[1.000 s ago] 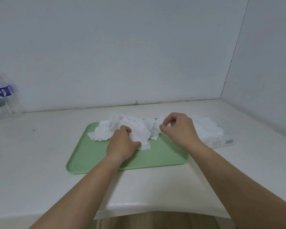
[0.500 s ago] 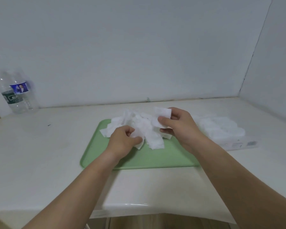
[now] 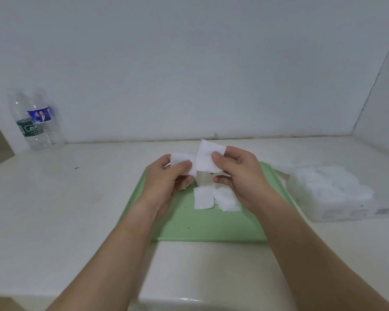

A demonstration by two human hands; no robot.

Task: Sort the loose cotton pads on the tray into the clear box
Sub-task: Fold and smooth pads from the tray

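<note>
pinched cotton pads [image 3: 206, 158] in left hand [image 3: 164, 184] and right hand [image 3: 244, 179] — hid the green tray [image 3: 211, 230] far edge. clear box [image 3: 337, 198] just right, bottles [image 3: 35, 122] far left.

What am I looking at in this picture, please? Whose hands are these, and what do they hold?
There is no machine here. A person wears a camera on the head, so the picture looks forward and down at their own two bare hands. The left hand pinches one white cotton pad; the right hand pinches a second pad. Below them lies a green tray with a few loose pads, on a white counter. Right of the tray stands a clear box with pads inside. A water bottle stands far left by the wall.
</note>
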